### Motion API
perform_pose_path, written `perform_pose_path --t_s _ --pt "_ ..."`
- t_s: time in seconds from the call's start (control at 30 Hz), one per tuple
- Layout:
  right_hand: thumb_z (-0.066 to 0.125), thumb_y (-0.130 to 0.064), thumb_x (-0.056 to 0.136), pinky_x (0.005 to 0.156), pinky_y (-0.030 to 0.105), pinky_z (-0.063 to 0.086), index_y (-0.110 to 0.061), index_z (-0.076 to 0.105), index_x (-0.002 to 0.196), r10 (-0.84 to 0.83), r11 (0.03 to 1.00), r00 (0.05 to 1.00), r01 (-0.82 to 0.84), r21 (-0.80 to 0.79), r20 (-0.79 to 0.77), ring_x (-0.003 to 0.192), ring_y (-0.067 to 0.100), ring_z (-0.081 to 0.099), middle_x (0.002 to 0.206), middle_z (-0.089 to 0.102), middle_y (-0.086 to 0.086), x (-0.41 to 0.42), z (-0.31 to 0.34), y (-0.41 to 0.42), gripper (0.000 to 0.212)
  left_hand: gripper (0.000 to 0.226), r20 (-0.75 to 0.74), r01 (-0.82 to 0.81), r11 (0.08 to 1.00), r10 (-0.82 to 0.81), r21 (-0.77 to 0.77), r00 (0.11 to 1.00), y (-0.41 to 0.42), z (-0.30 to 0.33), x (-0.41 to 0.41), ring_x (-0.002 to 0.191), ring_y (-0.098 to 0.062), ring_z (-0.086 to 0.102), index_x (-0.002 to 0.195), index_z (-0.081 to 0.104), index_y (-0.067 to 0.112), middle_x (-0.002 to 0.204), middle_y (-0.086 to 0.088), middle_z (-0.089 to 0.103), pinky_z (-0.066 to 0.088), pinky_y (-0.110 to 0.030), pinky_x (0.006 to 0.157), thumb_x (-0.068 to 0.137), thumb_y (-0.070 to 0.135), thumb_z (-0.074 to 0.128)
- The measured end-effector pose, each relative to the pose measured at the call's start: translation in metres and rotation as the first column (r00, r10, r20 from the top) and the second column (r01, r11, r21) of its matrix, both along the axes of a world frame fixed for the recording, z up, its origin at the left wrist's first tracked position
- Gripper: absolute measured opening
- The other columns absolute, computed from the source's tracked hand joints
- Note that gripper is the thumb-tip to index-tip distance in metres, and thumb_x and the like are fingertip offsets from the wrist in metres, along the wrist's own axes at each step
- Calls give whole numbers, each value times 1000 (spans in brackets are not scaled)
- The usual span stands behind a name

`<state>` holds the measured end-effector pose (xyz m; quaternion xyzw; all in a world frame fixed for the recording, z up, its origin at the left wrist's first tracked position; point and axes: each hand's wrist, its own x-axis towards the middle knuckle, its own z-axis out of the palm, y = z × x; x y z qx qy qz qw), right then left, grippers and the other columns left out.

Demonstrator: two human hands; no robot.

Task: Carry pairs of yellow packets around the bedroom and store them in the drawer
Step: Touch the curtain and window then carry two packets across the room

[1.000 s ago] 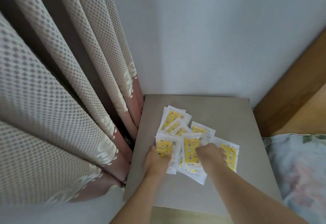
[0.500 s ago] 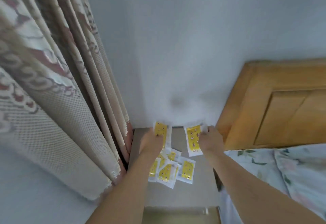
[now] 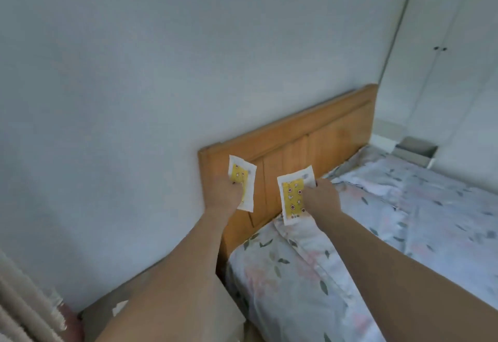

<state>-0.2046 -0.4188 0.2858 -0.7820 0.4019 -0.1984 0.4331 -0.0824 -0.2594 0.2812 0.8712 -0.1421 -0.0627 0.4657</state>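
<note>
My left hand [image 3: 225, 194] grips a yellow packet [image 3: 242, 180] with a white border, held upright in front of the wooden headboard [image 3: 323, 136]. My right hand [image 3: 322, 196] pinches a second yellow packet [image 3: 293, 194] by its right edge, just above the bed's head end. Both packets are in the air, a short gap between them. A corner of another packet [image 3: 120, 307] shows on the grey bedside table [image 3: 99, 317] under my left forearm. An open drawer [image 3: 415, 151] shows beyond the bed, at the far right.
A bed with floral bedding [image 3: 377, 233] fills the lower right. White wardrobe doors [image 3: 442, 50] stand at the far right. The curtain [image 3: 21, 314] hangs at the lower left. A plain wall [image 3: 134, 72] is ahead.
Both hands took one packet each off the bedside table and lifted them. My view has swung right, from the table and curtain toward the headboard, bed and wardrobe.
</note>
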Motion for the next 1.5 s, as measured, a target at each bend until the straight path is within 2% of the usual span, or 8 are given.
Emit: perform_pose_path --t_s 0.13,0.3,0.57,0.7,0.87,1.07,1.37,1.5 --pt "38 -17 98 52 25 38 -13 49 71 -232 972 972 233 -16 27 62 19 50 75 55 6 -95 17 -61 29 15 3 249 968 -249 29 968 -84 20 -64 80 -20 58 102 59 7 98 -7 64 40 -23 54 94 11 47" --pt "36 -28 101 46 24 28 -15 42 68 -538 841 842 540 -28 44 53 18 41 68 46 4 -267 34 -128 36 21 49 507 861 -505 -37 862 -200 45 -198 87 -27 59 105 63 12 100 -5 66 49 -31 72 91 10 48" --pt "36 -30 101 58 29 44 -6 60 93 -846 532 531 847 6 50 69 27 56 85 61 12 -609 51 -167 35 22 50 837 545 -836 -48 547 -330 54 -523 89 -29 65 99 65 9 98 -7 69 45 -27 65 86 10 47" --pt "38 -30 99 60 28 47 -7 61 94 -925 370 366 928 30 101 70 25 58 88 64 10 -781 55 -153 32 21 65 933 352 -932 -69 357 -360 59 -705 82 -24 61 100 66 13 94 -1 68 41 -22 59 87 12 49" --pt "39 -30 100 48 22 37 -9 61 100 -984 131 122 990 60 128 61 14 53 79 59 2 -976 62 -114 31 19 76 993 75 -994 -93 82 -373 72 -913 78 -23 59 100 65 14 95 -5 68 42 -25 61 88 14 51" --pt "40 -26 99 58 26 44 -11 59 97 -977 -132 -151 982 133 147 69 20 58 81 60 2 -1147 55 -86 25 9 63 973 -216 -975 -79 -212 -377 74 -1110 79 -20 62 90 65 20 87 4 68 45 -25 65 88 18 56" --pt "41 -19 96 62 29 48 -8 63 96 -921 -359 -377 919 160 100 72 25 61 83 63 6 -1340 38 -128 24 19 -32 897 -420 -903 -137 -428 -456 51 -1334 90 -22 70 93 70 17 91 2 74 56 -35 82 83 16 54" --pt "41 -20 95 70 34 54 -9 63 99 -879 -436 -456 887 152 140 80 27 65 92 67 7 -1423 57 -149 25 17 -33 853 -499 -860 -154 -509 -495 69 -1431 80 -23 67 90 68 16 89 4 72 53 -31 77 81 18 54"
